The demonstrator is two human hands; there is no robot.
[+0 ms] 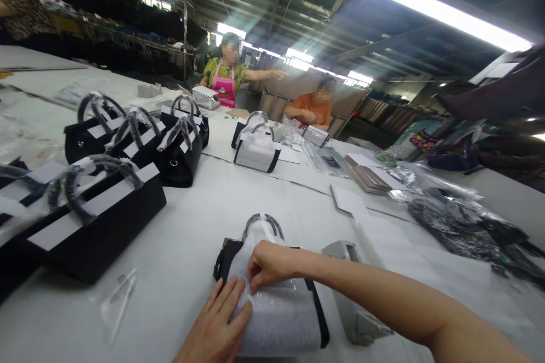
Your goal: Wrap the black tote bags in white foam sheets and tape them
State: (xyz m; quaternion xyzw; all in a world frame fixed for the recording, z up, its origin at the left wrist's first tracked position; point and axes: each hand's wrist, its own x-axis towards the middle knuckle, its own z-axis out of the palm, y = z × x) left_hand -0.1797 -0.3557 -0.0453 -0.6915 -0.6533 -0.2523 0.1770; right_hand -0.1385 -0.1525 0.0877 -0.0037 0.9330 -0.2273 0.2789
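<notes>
A black handbag (322, 317) lies in front of me, its front covered by a white wrapping sheet (281, 323) with shiny clear patches. Its wrapped handles (279, 227) point away from me. My left hand (219, 320) rests on the sheet's left side with fingers stretched out. Above the sheet's upper middle, my right hand (270, 264) is closed in a pinch, fingertips down at the sheet. Whatever sits between those fingertips is too small to make out. Just right of the bag stands a grey tape dispenser (357, 323), partly hidden by my right forearm.
Several black handbags (128, 221) with wrapped handles stand on the left. A wrapped bag (255, 153) stands farther back. Cardboard sheets (366, 173) and clear plastic packaging (443, 181) lie right. A clear triangle ruler (119, 306) lies left. Two people (225, 76) work across the table.
</notes>
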